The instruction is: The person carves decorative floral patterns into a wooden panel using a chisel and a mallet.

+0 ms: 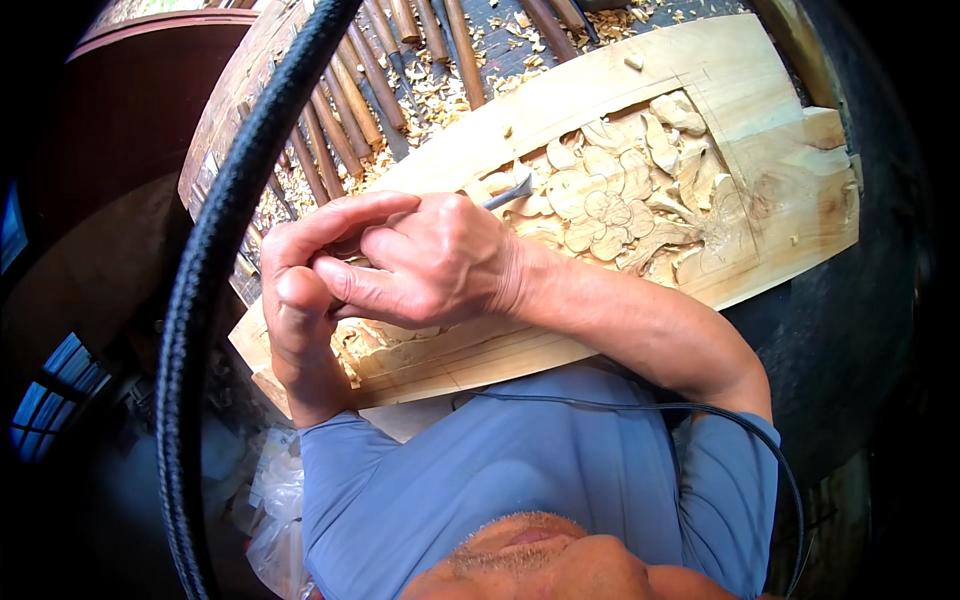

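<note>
My right hand [430, 258] is closed around a carving gouge [509, 194], whose metal blade sticks out beyond the fist. Its tip rests at the carved recess of a pale wooden panel [400, 378]. My left hand [292, 262] is curled at the rear of the tool, its fingers touching my right hand. The gouge's handle is hidden inside both hands. Right of the blade, a relief of a flower [607, 212] with petals and leaves stands in the recess, with pencil lines on it. My right forearm lies across the panel's near part.
Several wooden-handled carving tools [350, 110] lie in a row on the dark workbench [500, 50] beyond the panel, among wood shavings [440, 88]. A thick black braided cable [240, 190] crosses the left side of view. Clear plastic bags [280, 520] hang or lie at lower left.
</note>
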Available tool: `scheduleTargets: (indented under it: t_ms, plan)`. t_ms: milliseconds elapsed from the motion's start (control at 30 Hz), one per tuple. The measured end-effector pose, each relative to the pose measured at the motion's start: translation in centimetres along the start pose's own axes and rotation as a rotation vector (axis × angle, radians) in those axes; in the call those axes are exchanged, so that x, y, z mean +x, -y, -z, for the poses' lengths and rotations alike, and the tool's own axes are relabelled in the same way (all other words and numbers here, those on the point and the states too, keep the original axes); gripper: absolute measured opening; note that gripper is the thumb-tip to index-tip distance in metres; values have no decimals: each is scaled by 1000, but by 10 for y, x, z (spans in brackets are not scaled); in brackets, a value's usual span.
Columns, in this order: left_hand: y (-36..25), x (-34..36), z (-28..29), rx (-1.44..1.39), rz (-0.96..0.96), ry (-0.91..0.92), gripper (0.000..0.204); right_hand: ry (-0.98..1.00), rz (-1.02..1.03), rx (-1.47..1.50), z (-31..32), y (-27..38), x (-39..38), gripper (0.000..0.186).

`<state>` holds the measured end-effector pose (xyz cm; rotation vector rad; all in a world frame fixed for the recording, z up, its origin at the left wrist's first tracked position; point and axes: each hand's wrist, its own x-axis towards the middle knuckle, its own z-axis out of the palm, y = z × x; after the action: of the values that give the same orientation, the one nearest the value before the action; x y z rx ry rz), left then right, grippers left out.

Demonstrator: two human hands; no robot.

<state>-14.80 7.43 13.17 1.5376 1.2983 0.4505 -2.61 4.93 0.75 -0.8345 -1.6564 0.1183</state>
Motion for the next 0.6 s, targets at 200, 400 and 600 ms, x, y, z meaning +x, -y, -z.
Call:
scheduleTargets:
  t_ms: [200,400,600]
  plan:
    - [15,25,14,35,-70,176,123,-32,-30,-41,3,-3,-1,17]
    - [3,4,4,-31,-57,43,127,-56,-8,-14,-1,0,2,16]
    - [0,5,5,-24,-19,13,129,-75,-17,-3,-5,2,5,13]
